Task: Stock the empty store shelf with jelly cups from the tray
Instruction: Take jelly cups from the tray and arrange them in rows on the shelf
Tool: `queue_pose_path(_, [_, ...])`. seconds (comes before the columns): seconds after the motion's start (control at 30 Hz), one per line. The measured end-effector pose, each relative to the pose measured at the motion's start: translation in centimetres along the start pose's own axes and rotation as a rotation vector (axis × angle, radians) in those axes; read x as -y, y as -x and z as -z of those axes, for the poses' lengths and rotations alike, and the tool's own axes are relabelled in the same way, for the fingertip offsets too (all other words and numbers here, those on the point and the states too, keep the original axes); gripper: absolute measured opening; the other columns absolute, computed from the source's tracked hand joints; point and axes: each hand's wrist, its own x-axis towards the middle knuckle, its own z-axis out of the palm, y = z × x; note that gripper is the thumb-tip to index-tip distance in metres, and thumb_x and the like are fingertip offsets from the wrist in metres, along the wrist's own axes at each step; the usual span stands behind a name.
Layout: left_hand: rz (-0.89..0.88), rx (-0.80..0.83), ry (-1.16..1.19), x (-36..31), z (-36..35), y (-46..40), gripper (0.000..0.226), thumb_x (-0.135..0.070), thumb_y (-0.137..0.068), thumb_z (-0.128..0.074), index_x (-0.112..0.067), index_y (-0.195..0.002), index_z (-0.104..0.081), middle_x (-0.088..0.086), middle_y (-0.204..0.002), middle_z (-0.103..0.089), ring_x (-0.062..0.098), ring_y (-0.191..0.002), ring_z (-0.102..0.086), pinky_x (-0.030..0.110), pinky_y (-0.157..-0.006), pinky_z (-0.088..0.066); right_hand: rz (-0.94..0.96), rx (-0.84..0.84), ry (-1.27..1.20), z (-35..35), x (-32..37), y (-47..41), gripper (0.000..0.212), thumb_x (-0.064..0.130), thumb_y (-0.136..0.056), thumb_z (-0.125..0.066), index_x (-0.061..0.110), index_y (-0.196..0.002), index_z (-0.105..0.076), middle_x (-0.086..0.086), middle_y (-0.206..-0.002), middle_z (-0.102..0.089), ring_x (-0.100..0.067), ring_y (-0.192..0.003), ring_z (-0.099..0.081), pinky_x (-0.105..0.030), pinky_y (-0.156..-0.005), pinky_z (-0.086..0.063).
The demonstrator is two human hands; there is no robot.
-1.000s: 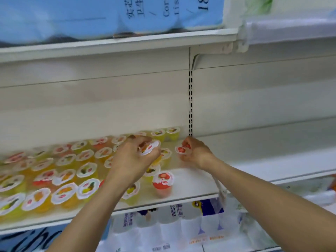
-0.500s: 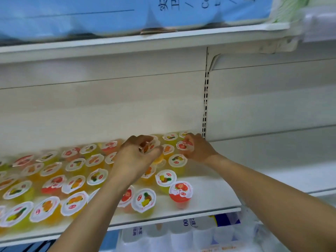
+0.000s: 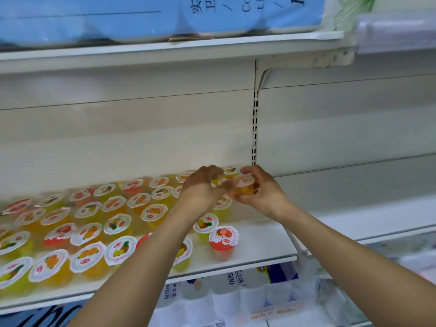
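Both hands meet near the back of the shelf [image 3: 254, 244], close to its right edge; the right hand [image 3: 264, 194] has its fingers and thumb curled round an orange jelly cup [image 3: 245, 186], which it holds tilted, just above the cups standing there; the left hand [image 3: 203, 187] is next to it with its fingers curled toward that same cup, its thumb reaching the cup's side, though whether it truly grips anything I cannot tell; the rows of jelly cups [image 3: 94, 223] fill the shelf from its left edge almost to the right, yellow, orange and red, all upright with their printed lids up; a red cup [image 3: 223, 240] stands alone at the front right, near the front edge; the right end of the shelf is bare white; on the shelf above lies a blue pack [image 3: 141, 17]; below the front edge sit white wrapped packs [image 3: 236, 296]
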Motion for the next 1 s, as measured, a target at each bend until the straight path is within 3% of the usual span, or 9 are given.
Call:
queue_pose_path(0.17, [-0.057, 0.060, -0.520, 1.3, -1.7, -0.5, 0.047, -0.071, -0.078, -0.055, -0.045, -0.117, -0.062, -0.008, -0.125, -0.060, 0.017, -0.126, -0.040, 0.037, -0.103, -0.025, -0.164, 0.077, 0.120, -0.2, -3.1, 1.0, 0.058, 0.017, -0.074, -0.078, 0.021, -0.123, -0.048, -0.002, -0.112, -0.062, -0.015, -0.090, -0.061, -0.021, -0.071, -0.047])
queue_pose_path(0.27, [-0.083, 0.111, -0.574, 1.8, -2.1, -1.0, 0.045, -0.071, -0.078, -0.053, -0.047, -0.115, -0.063, -0.009, -0.122, -0.061, 0.017, -0.124, -0.041, 0.038, -0.102, -0.025, -0.176, 0.095, 0.143, -0.7, -3.5, 0.9, 0.058, 0.018, -0.075, -0.077, 0.019, -0.124, -0.047, -0.001, -0.114, -0.061, -0.015, -0.094, -0.059, -0.020, -0.073, -0.043])
queue_pose_path(0.43, [-0.106, 0.118, -0.602, 1.8, -1.6, -1.0, 0.034, -0.058, -0.078, -0.059, -0.046, -0.109, -0.065, -0.010, -0.115, -0.061, 0.016, -0.120, -0.040, 0.037, -0.099, -0.026, -0.166, 0.152, 0.187, -1.5, -3.2, 0.6, 0.056, 0.024, -0.073, -0.077, 0.023, -0.120, -0.047, 0.002, -0.111, -0.061, -0.017, -0.098, -0.061, -0.029, -0.080, -0.052])
queue_pose_path(0.57, [-0.083, 0.118, -0.633, 1.8, -1.2, -1.0, 0.033, -0.055, -0.075, -0.061, -0.046, -0.107, -0.065, -0.011, -0.112, -0.059, 0.015, -0.120, -0.039, 0.036, -0.100, -0.025, -0.143, 0.178, 0.155, -2.0, -2.9, 0.8, 0.054, 0.027, -0.077, -0.075, 0.026, -0.122, -0.046, 0.008, -0.111, -0.060, -0.010, -0.092, -0.056, -0.010, -0.062, -0.040])
queue_pose_path(0.63, [-0.078, 0.129, -0.625, 1.9, -1.2, -0.9, 0.033, -0.055, -0.076, -0.060, -0.045, -0.108, -0.064, -0.011, -0.117, -0.059, 0.015, -0.122, -0.039, 0.037, -0.101, -0.025, -0.139, 0.183, 0.183, -2.0, -2.7, 0.9, 0.055, 0.028, -0.079, -0.073, 0.027, -0.125, -0.044, 0.009, -0.110, -0.058, -0.009, -0.090, -0.054, -0.008, -0.060, -0.038])
queue_pose_path(0.73, [-0.075, 0.134, -0.558, 1.7, -1.2, -0.4, 0.040, -0.057, -0.081, -0.058, -0.044, -0.119, -0.060, -0.010, -0.130, -0.055, 0.017, -0.127, -0.036, 0.038, -0.103, -0.025, -0.123, 0.205, 0.193, -1.3, -2.3, 1.5, 0.068, 0.026, -0.077, -0.074, 0.026, -0.135, -0.038, 0.004, -0.124, -0.056, -0.013, -0.104, -0.055, -0.021, -0.082, -0.048])
queue_pose_path(0.8, [-0.079, 0.088, -0.487, 1.3, -1.4, 0.7, 0.049, -0.059, -0.084, -0.055, -0.041, -0.130, -0.053, -0.010, -0.137, -0.052, 0.018, -0.131, -0.034, 0.037, -0.105, -0.027, -0.066, 0.197, 0.261, -0.1, -2.3, 2.5, 0.077, 0.029, -0.079, -0.074, 0.026, -0.144, -0.031, 0.000, -0.137, -0.047, -0.017, -0.122, -0.048, -0.028, -0.098, -0.043])
queue_pose_path(0.9, [-0.186, -0.026, -0.494, -0.1, -2.6, 3.3, 0.061, -0.065, -0.085, -0.045, -0.037, -0.139, -0.045, -0.007, -0.141, -0.050, 0.022, -0.133, -0.036, 0.039, -0.105, -0.030, 0.095, 0.099, 0.475, 2.7, -3.4, 4.9, 0.068, 0.038, -0.087, -0.064, 0.025, -0.146, -0.032, -0.001, -0.146, -0.039, -0.019, -0.132, -0.038, -0.030, -0.106, -0.034])
queue_pose_path(1.0, [-0.375, -0.107, -0.408, -1.9, -5.2, 6.3, 0.066, -0.064, -0.082, -0.038, -0.028, -0.135, -0.051, -0.002, -0.135, -0.055, 0.024, -0.124, -0.046, 0.038, -0.101, -0.033, 0.202, -0.063, 0.574, 5.8, -4.9, 8.7, 0.053, 0.042, -0.090, -0.053, 0.022, -0.139, -0.045, -0.001, -0.142, -0.045, -0.020, -0.128, -0.043, -0.034, -0.105, -0.033])
